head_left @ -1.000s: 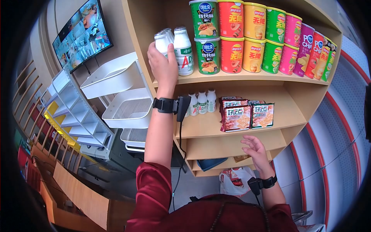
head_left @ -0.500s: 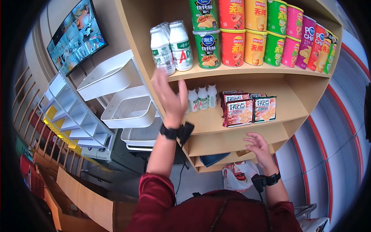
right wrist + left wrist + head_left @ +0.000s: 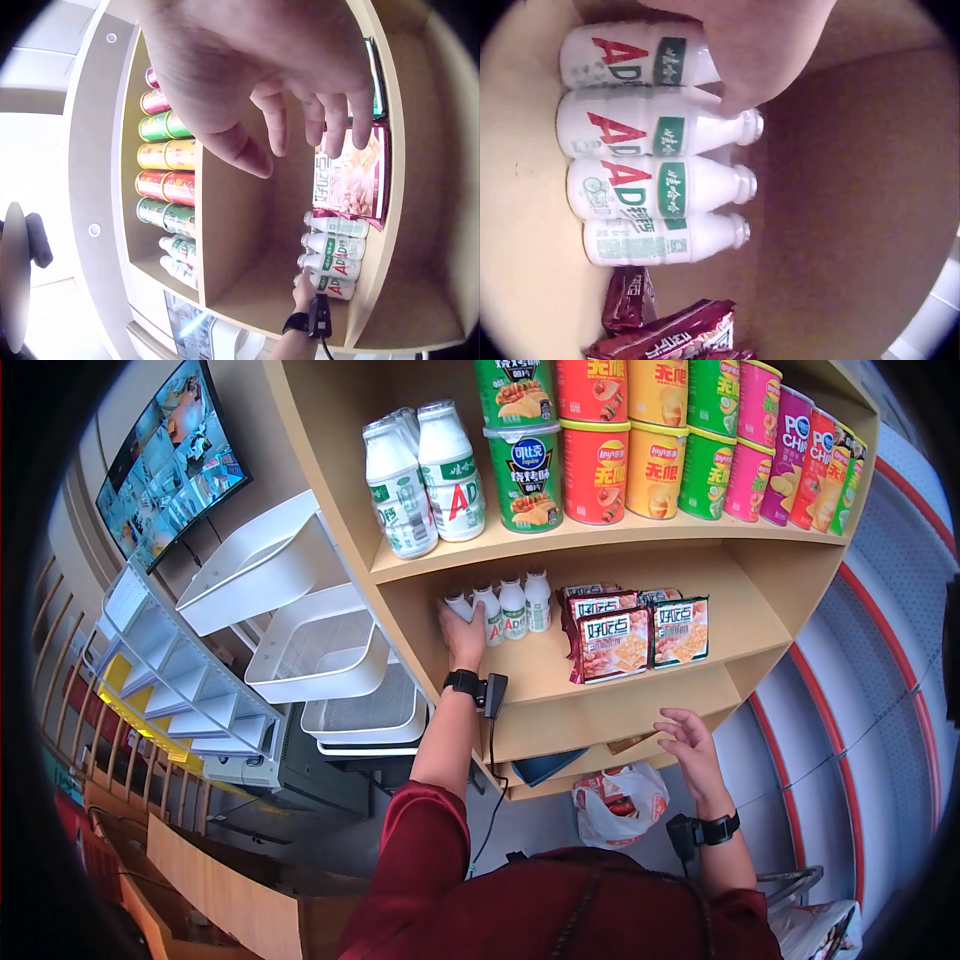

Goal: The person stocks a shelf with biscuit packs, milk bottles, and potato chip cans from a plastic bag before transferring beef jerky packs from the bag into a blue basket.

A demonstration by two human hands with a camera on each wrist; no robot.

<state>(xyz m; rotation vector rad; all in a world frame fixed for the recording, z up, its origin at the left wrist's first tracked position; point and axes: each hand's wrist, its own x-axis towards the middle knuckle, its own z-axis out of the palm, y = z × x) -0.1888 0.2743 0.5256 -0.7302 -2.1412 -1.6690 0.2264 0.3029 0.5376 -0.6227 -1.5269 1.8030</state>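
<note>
Your L hand (image 3: 465,638) wraps round the leftmost small bottle (image 3: 457,604) on the mid shelf (image 3: 640,695), far left end. It's white plastic w/ red "AD" letters, a green label band and a white cap. It stands upright, long axis vertical, cap up, touching the first of 3 sister bottles (image 3: 513,607) in the row to its right. Beyond those sit cracker packs (image 3: 640,640). Overhead, big bottles (image 3: 425,475) & chip cans (image 3: 600,455) fill the upper shelf. Your R hand (image 3: 690,745) is loose, fingers relaxed, holding nothing, near the shelf's front edge. White trays (image 3: 300,650) stand left of the unit.
</note>
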